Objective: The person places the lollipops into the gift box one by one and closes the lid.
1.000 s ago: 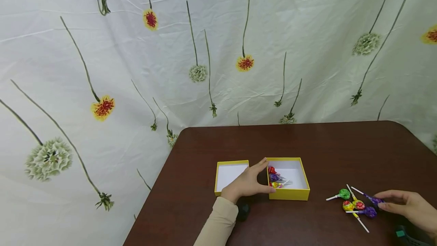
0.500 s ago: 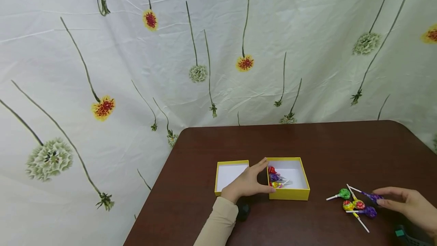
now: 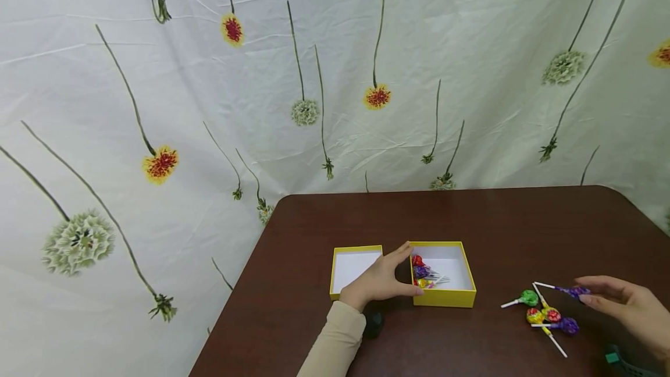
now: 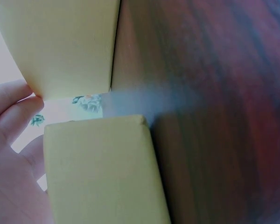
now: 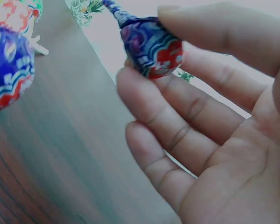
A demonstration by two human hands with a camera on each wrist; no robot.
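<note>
A yellow box [image 3: 445, 298] with a white inside stands on the table, several wrapped lollipops [image 3: 421, 273] lying in its left part. My left hand [image 3: 378, 280] spans the box's left side, thumb at the near corner and fingertips at the far one. In the left wrist view, those fingers [image 4: 21, 105] reach the edge of the yellow wall. Between thumb and fingers my right hand [image 3: 623, 306] pinches a purple lollipop [image 5: 151, 46] by its head, its white stick pointing left. Beneath and left of it lie a green lollipop [image 3: 528, 298], another purple one [image 3: 567, 325] and yellow-red ones [image 3: 534, 316].
Left of the box, partly behind my left hand, lies a shallow yellow lid [image 3: 332, 272] with its white inside up. The dark brown table [image 3: 471, 214] reaches back to a pale curtain [image 3: 262, 74] printed with flowers.
My right hand has lifted the pinched purple lollipop slightly, its stick now lying flatter. My left hand, the box and the other lollipops stay where they were.
</note>
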